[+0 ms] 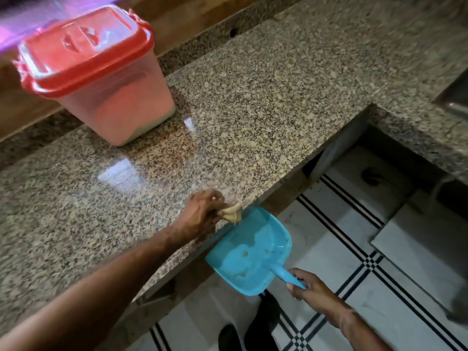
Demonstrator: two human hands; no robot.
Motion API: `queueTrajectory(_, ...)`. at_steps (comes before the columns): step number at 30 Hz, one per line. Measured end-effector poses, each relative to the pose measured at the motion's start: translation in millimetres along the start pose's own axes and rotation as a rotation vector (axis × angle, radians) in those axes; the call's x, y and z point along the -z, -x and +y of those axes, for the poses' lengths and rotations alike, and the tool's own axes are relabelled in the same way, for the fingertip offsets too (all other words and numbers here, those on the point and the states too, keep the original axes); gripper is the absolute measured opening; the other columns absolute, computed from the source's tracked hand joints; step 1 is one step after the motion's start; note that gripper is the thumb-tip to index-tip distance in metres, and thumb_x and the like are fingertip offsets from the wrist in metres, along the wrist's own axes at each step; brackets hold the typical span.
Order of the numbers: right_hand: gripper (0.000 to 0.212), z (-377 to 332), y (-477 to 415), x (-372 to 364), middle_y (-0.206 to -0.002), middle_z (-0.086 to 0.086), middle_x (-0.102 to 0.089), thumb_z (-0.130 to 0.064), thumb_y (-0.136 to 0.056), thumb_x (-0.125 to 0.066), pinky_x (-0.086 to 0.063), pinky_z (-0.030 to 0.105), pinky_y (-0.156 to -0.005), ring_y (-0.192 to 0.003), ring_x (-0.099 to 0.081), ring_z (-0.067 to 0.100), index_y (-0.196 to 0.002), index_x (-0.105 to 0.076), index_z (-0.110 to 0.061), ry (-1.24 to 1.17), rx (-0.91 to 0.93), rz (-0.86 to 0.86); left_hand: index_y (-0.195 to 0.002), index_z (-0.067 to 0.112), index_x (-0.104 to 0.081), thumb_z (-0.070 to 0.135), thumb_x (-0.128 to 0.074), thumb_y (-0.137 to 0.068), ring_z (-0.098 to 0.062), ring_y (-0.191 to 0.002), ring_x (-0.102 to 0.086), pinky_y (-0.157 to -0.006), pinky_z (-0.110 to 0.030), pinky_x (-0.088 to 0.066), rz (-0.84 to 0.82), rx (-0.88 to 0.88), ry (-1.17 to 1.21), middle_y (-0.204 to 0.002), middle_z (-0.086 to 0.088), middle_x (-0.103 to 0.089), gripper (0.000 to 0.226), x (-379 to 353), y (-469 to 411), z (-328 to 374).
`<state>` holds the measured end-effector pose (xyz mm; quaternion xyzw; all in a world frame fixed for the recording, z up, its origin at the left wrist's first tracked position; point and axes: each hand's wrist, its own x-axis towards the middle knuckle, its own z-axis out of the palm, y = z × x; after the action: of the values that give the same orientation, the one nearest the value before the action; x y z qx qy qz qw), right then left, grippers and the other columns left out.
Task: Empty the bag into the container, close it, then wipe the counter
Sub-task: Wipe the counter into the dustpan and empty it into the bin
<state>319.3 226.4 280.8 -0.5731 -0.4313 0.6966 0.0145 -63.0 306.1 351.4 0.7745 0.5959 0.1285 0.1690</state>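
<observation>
A translucent container (119,97) with a red lid (83,46) on top stands at the back left of the granite counter (253,110). At the counter's front edge my left hand (202,214) grips a small yellowish cloth (231,213). Just below that edge my right hand (307,287) holds the handle of a blue dustpan (250,252), whose tray carries a few crumbs. No bag is in view.
A steel sink (455,97) sits at the far right of the counter. Below the counter lies a white tiled floor (342,249) with black stripes. My dark shoes (253,328) show near the bottom edge.
</observation>
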Motion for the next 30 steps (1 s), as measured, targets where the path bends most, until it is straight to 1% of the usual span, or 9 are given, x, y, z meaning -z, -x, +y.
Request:
queueTrajectory(4, 0.023, -8.1, 14.8, -21.9, -0.105, -0.002, -0.063, -0.022, -0.100, -0.064, -0.046, 0.020, -0.078, -0.090, -0.058, 0.012, -0.123, -0.064, -0.026, -0.008, 0.050, 0.013, -0.126, 0.038, -0.068, 0.048, -0.039, -0.097, -0.014, -0.103, -0.048, -0.080, -0.034, -0.025, -0.014, 0.037, -0.035, -0.117, 0.005, -0.056, 0.042, 15.6, 51.7, -1.2)
queueTrajectory(9, 0.022, -2.6, 28.7, -49.1, -0.098, 0.001, -0.065, -0.019, -0.100, -0.064, -0.050, 0.020, -0.076, -0.083, -0.057, 0.010, -0.122, -0.068, -0.024, 0.020, 0.140, 0.013, -0.127, 0.043, -0.066, 0.038, -0.056, -0.096, -0.017, -0.100, -0.052, -0.079, -0.041, -0.037, -0.010, 0.059, -0.025, -0.113, 0.008, -0.056, 0.033, 24.8, 92.9, -13.2)
queueTrajectory(12, 0.022, -0.9, 35.7, -67.1, -0.094, 0.001, -0.063, -0.020, -0.100, -0.064, -0.049, 0.020, -0.075, -0.080, -0.056, 0.010, -0.122, -0.067, -0.023, 0.037, 0.147, 0.038, -0.115, 0.028, -0.076, 0.040, -0.054, -0.093, -0.017, -0.093, -0.057, -0.077, -0.043, -0.048, 0.082, 0.091, 0.086, -0.103, 0.003, -0.061, 0.033, 33.1, 84.4, -10.0)
queueTrajectory(17, 0.017, -6.9, 51.1, -100.1, -0.093, 0.001, -0.062, -0.021, -0.101, -0.063, -0.047, 0.017, -0.072, -0.079, -0.054, 0.011, -0.117, -0.068, -0.023, 0.097, 0.161, 0.048, -0.105, 0.022, -0.074, 0.043, -0.052, -0.096, -0.022, -0.087, -0.061, -0.065, -0.036, -0.054, 0.243, 0.415, 0.315, -0.102, 0.001, -0.059, 0.032, 52.5, 117.1, -28.0)
queueTrajectory(21, 0.016, -9.8, 63.1, -122.8, -0.088, -0.002, -0.060, -0.017, -0.102, -0.061, -0.048, 0.011, -0.067, -0.076, -0.054, 0.010, -0.116, -0.068, -0.020, 0.096, 0.178, 0.021, -0.101, 0.026, -0.077, 0.029, -0.054, -0.101, -0.018, -0.073, -0.060, -0.057, -0.027, -0.040, 0.443, 0.689, 0.349, -0.081, 0.004, -0.065, 0.023, 63.3, 187.5, -47.5)
queueTrajectory(24, 0.016, -6.3, 64.5, -136.4, -0.085, -0.003, -0.060, -0.015, -0.102, -0.061, -0.049, 0.014, -0.069, -0.074, -0.054, 0.006, -0.116, -0.069, -0.018, 0.093, 0.168, 0.001, -0.103, 0.019, -0.076, 0.025, -0.053, -0.098, -0.027, -0.072, -0.061, -0.054, -0.028, -0.036, 0.502, 0.928, 0.168, -0.083, -0.006, -0.065, 0.024, 55.0, 247.0, -73.7)
queueTrajectory(26, 0.016, -3.6, 63.8, -145.3, -0.083, -0.004, -0.060, -0.013, -0.101, -0.061, -0.048, 0.014, -0.068, -0.070, -0.054, 0.002, -0.115, -0.069, -0.017, 0.095, 0.162, -0.004, -0.108, 0.016, -0.072, 0.022, -0.055, -0.097, -0.025, -0.079, -0.055, -0.062, -0.031, -0.039, 0.490, 1.087, 0.118, -0.093, -0.005, -0.056, 0.022, 48.0, 267.1, -81.1)
queueTrajectory(28, 0.015, -3.2, 62.9, -152.5, -0.084, -0.004, -0.060, -0.015, -0.101, -0.061, -0.047, 0.015, -0.067, -0.069, -0.053, 0.003, -0.115, -0.068, -0.016, 0.109, 0.156, -0.010, -0.104, 0.014, -0.069, 0.022, -0.056, -0.097, -0.024, -0.080, -0.052, -0.063, -0.032, -0.039, 0.510, 1.161, 0.131, -0.096, -0.005, -0.053, 0.016, 43.5, 261.8, -71.4)
queueTrajectory(30, 0.015, -2.1, 60.5, -158.5, -0.087, -0.002, -0.060, -0.016, -0.101, -0.062, -0.048, 0.015, -0.066, -0.073, -0.053, 0.006, -0.115, -0.068, -0.015, 0.132, 0.149, -0.017, -0.100, 0.017, -0.066, 0.023, -0.053, -0.098, -0.021, -0.078, -0.053, -0.055, -0.030, -0.041, 0.503, 1.111, 0.182, -0.100, -0.006, -0.057, 0.014, 39.4, 239.1, -50.0)
